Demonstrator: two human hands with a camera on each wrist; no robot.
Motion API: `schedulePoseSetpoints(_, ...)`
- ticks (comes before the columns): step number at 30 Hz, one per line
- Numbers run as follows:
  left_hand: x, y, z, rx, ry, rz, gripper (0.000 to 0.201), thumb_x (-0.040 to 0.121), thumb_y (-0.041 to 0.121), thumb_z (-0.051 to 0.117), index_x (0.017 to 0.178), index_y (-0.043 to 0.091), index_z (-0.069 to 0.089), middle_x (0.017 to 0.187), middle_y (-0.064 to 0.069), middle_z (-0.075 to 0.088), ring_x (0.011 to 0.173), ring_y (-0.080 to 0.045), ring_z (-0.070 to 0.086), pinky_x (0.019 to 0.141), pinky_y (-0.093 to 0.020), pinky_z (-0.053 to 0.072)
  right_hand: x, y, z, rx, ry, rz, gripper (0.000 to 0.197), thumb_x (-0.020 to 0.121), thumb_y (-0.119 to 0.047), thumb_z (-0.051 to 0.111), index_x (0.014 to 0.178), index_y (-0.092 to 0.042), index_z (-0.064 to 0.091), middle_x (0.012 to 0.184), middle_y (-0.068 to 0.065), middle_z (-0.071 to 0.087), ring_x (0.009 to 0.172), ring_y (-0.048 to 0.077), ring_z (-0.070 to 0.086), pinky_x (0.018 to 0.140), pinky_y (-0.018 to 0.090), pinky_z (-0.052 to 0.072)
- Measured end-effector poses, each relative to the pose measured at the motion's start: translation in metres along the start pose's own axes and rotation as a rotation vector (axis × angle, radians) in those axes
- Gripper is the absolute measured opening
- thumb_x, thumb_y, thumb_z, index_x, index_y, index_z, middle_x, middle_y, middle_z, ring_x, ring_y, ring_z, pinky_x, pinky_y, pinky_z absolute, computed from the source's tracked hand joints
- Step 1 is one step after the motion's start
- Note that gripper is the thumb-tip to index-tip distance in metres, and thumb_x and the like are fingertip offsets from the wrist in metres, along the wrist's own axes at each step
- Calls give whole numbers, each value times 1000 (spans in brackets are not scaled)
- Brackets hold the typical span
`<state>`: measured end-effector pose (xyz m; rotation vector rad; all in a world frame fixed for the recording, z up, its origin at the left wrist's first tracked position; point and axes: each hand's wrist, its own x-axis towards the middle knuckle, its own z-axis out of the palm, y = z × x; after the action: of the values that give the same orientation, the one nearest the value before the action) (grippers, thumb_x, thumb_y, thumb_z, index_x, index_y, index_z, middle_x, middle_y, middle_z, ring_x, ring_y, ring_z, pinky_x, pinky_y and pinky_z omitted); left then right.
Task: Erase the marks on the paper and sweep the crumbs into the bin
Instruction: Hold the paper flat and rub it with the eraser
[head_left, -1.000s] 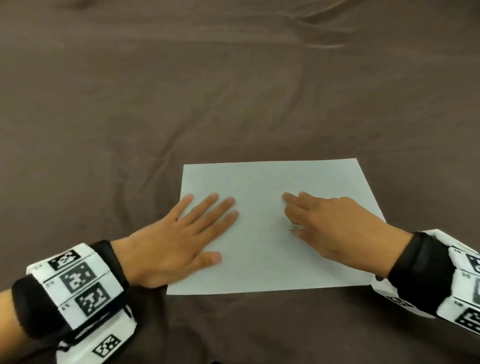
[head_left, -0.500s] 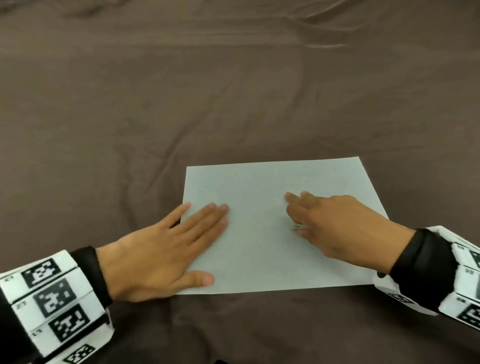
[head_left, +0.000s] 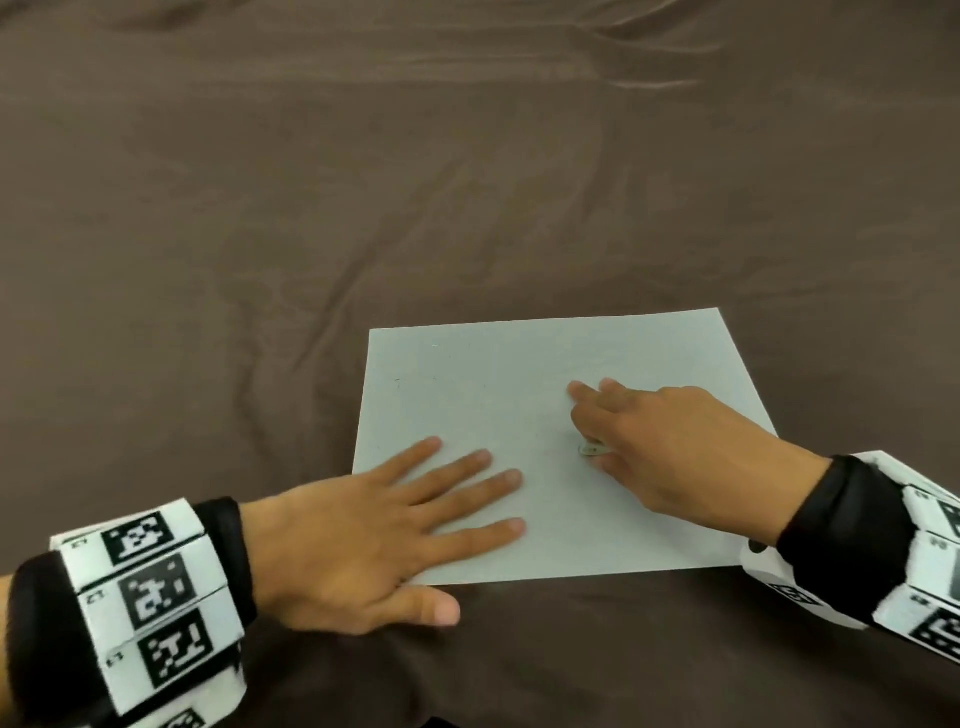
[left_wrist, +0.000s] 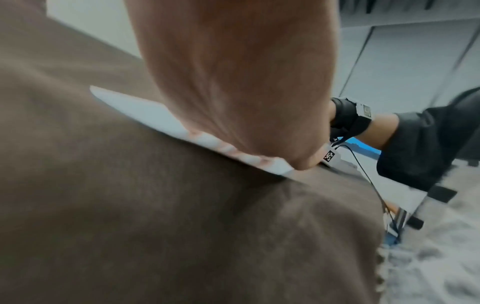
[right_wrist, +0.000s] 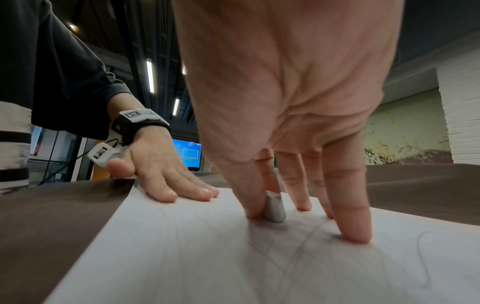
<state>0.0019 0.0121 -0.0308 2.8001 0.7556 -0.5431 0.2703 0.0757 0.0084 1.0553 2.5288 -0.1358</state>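
A white sheet of paper (head_left: 519, 395) lies on the brown cloth, with faint pencil marks (right_wrist: 306, 242) showing in the right wrist view. My left hand (head_left: 395, 525) lies flat on the sheet's near-left corner, fingers straight and spread, thumb on the cloth. My right hand (head_left: 649, 447) rests on the middle of the paper and pinches a small grey-white eraser (right_wrist: 274, 207) between thumb and forefinger, its tip pressed on the sheet. Its other fingers touch the paper. In the head view only a bit of the eraser (head_left: 591, 448) shows. No bin and no crumbs are in view.
Wrinkled brown cloth (head_left: 363, 182) covers the whole table around the sheet. The table's edge and the floor (left_wrist: 428, 267) show at the right of the left wrist view.
My left hand slid back along the sheet's left edge, then moved right, and now lies flat on the near-left corner with fingers spread. The right hand with the eraser has barely moved.
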Motion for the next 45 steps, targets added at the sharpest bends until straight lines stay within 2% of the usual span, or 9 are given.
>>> schedulePoseSetpoints(6, -13, -38, -3, -20, -36, -373, 73, 91, 67, -14, 146, 22, -34, 157, 0, -33, 146, -18, -27, 121, -49, 4, 1, 0, -2, 6, 0, 19, 35, 102, -36, 30, 135, -24, 33, 155, -4, 23, 95, 23, 57, 74, 29, 41)
schedulePoseSetpoints(9, -4, -26, -11, 57, 3, -270, 75, 102, 62, 10, 157, 10, 3, 163, -14, 3, 149, -31, 9, 113, -58, 27, 1, 1, -3, 9, -6, 28, 35, 102, -36, 32, 134, -24, 35, 148, -6, 31, 76, 21, 44, 69, 28, 38)
schedulePoseSetpoints(12, 10, -5, -5, -10, 104, -41, 67, 104, 58, 13, 157, 18, 7, 165, -3, -4, 151, -21, -2, 118, -55, 9, 1, 1, -3, 25, 8, 24, 31, 101, -35, 33, 129, -23, 40, 146, -6, 35, 92, 23, 56, 79, 34, 47)
schedulePoseSetpoints(16, 24, -4, -19, -182, 225, -140, 56, 101, 61, 30, 138, 22, 44, 160, 0, 22, 142, -19, 26, 113, -42, 33, 1, 1, -3, 43, 34, 14, 21, 100, -35, 36, 115, -24, 44, 140, -7, 41, 95, 21, 56, 78, 35, 48)
schedulePoseSetpoints(19, 37, -5, -32, -182, 262, -180, 55, 89, 69, 47, 122, 25, 46, 145, 3, 35, 119, -18, 40, 96, -39, 43, -1, 0, -4, 56, 81, 8, 17, 100, -36, 38, 106, -25, 48, 128, -7, 48, 102, 19, 55, 73, 33, 48)
schedulePoseSetpoints(23, 48, -8, -37, -151, 72, -316, 90, 79, 78, 52, 148, 34, 17, 160, 1, 5, 137, -23, 18, 110, -43, 28, -5, -7, -12, 207, 105, -68, 20, 99, -32, 42, 116, -29, 53, 105, -7, 51, 87, 16, 53, 72, 29, 45)
schedulePoseSetpoints(28, 54, -13, -40, -250, -118, -412, 114, 71, 82, 57, 144, 51, -24, 153, 13, -38, 145, -27, -26, 114, -67, 3, 4, -19, -14, 369, 79, -221, 9, 94, -27, 54, 94, -20, 59, 108, -7, 56, 81, 12, 53, 73, 28, 46)
schedulePoseSetpoints(39, 66, -15, -51, -372, -273, -472, 124, 68, 72, 71, 139, 55, -30, 141, 10, -55, 133, -31, -47, 106, -76, -8, 11, -16, -13, 301, 83, -185, 11, 95, -35, 50, 92, -24, 53, 101, -10, 57, 79, 9, 49, 66, 21, 39)
schedulePoseSetpoints(45, 67, -15, -52, -367, -285, -470, 126, 67, 73, 70, 138, 56, -32, 141, 10, -55, 133, -33, -47, 105, -77, -8, 7, -29, -7, 329, 64, -237, 14, 94, -32, 50, 91, -20, 56, 99, -8, 55, 82, 12, 52, 73, 29, 47)
